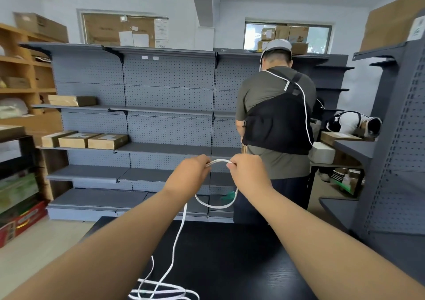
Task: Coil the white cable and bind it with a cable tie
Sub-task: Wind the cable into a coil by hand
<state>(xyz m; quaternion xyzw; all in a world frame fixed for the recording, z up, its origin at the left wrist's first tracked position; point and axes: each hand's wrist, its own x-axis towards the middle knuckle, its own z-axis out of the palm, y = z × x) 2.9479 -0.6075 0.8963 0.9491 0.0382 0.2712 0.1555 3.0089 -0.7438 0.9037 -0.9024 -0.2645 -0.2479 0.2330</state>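
We hold the cable (219, 161) up in both hands: our left hand (190, 173) pinches it in curled fingers, and our right hand (247, 171) pinches it just beside, with a short doubled arch bridging the two sets of fingertips. Below the right fingers hangs a loop with a green tip (230, 195). From under the left fingers a strand drops to the table (230, 265), where loose turns lie

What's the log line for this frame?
phase: coiling | left hand: pinches cable | right hand: pinches cable | loop: hangs below hands | slack: loose on table | bound: no
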